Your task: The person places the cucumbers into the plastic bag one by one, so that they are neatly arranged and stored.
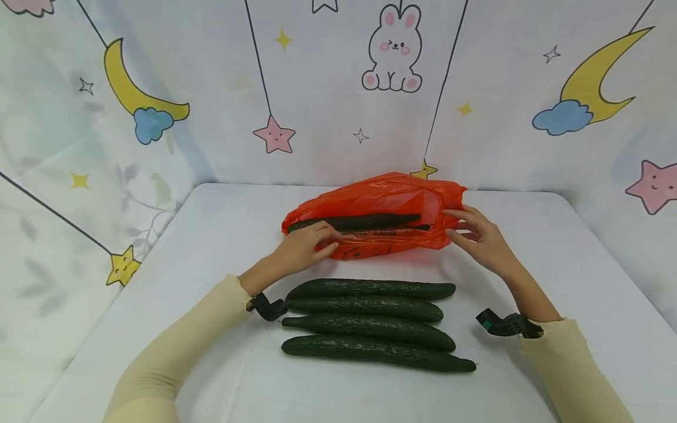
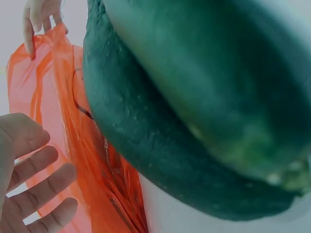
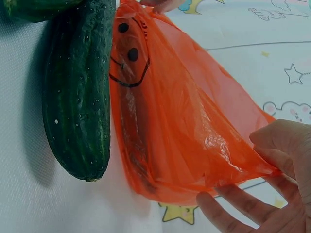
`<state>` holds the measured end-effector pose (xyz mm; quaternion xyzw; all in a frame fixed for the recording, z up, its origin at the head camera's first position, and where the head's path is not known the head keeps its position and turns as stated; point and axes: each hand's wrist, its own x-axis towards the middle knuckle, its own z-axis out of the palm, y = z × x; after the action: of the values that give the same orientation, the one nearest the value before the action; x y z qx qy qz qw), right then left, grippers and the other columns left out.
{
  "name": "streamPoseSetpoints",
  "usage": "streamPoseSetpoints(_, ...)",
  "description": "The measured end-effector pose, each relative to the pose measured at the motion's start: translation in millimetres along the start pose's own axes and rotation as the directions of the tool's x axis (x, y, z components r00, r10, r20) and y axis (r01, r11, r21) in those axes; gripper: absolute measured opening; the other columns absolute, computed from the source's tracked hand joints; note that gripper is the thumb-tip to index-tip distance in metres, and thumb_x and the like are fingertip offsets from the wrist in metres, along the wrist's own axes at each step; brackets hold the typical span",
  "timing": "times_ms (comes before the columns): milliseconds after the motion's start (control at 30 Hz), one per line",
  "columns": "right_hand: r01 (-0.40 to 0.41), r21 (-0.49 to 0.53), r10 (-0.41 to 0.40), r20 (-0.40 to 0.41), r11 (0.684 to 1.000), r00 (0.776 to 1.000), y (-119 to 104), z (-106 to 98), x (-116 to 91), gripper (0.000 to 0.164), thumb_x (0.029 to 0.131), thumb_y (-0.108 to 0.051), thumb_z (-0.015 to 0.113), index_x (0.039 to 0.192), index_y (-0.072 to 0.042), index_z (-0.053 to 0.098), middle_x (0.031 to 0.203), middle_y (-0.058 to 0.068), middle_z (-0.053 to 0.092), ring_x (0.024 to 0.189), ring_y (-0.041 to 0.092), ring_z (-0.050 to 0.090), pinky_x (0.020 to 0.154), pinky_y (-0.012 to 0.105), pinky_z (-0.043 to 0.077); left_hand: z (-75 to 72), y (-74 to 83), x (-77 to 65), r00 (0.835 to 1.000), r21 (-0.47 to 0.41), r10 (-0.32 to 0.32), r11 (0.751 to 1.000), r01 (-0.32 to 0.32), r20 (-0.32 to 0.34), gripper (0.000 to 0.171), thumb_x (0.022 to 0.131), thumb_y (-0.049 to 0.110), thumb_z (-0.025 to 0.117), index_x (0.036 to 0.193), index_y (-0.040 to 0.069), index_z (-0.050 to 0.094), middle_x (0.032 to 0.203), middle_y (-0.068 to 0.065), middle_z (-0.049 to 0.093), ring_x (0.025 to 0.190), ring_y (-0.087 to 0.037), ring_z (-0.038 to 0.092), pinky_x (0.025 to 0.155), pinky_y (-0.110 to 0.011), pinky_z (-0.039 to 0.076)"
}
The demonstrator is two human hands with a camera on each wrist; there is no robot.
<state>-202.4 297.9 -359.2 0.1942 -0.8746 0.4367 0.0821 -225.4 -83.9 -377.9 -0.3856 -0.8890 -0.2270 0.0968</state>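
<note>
A red plastic bag [image 1: 402, 194] lies on its side with its mouth spread toward me. Inside it a dark green cucumber [image 1: 365, 221] shows, and a second thin green tip peeks out below. My left hand [image 1: 312, 244] is at the bag's front left edge; in the left wrist view its fingers [image 2: 41, 184] are spread apart and loosely bent beside the red film. At the bag's right end, my right hand [image 1: 483, 241] holds the film's corner between thumb and fingers [image 3: 274, 141]. A drawn face with black eyes marks the bag's front.
Several cucumbers [image 1: 370, 320] lie side by side in front of the bag, tips pointing left and right. They stand on a white-covered table [image 1: 238, 364]. Behind it hangs a white cloth [image 1: 328, 70] printed with moons, stars and a rabbit.
</note>
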Motion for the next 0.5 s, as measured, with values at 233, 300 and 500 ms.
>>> streamPoseSetpoints(233,0.001,0.001,-0.001,-0.002,1.0,1.0,0,-1,0,0.043,0.094,-0.005,0.063,0.136,0.001,0.054,0.149,0.024,0.037,0.105,0.012,0.054,0.08,0.005,0.043,-0.1,9.1,-9.4,0.999,0.011,0.023,1.0,-0.024,0.045,0.018,0.093,0.019,0.067,0.108,0.011,0.072,0.104,-0.002,0.065,0.073,-0.013,0.06,0.06,-0.022,0.048)
streamPoseSetpoints(300,-0.003,0.001,0.003,-0.001,1.0,1.0,0,0,0,0.044,0.094,-0.005,0.063,0.136,0.001,0.054,0.149,0.024,0.037,0.106,0.016,0.055,0.08,0.005,0.043,0.2,11.2,-12.2,0.997,0.014,0.023,1.0,-0.024,0.074,0.018,0.093,0.02,0.067,0.109,0.012,0.072,0.104,-0.001,0.066,0.072,-0.011,0.059,0.06,-0.021,0.048)
streamPoseSetpoints(500,-0.006,-0.001,0.006,0.003,1.0,1.0,1,1,0,0.044,0.094,-0.005,0.063,0.136,0.001,0.053,0.149,0.024,0.036,0.109,0.034,0.055,0.08,0.004,0.042,1.4,14.9,-17.4,0.986,-0.007,0.002,1.0,-0.001,0.167,0.022,0.096,0.025,0.063,0.112,0.012,0.071,0.1,0.001,0.065,0.077,-0.009,0.059,0.063,-0.02,0.047)
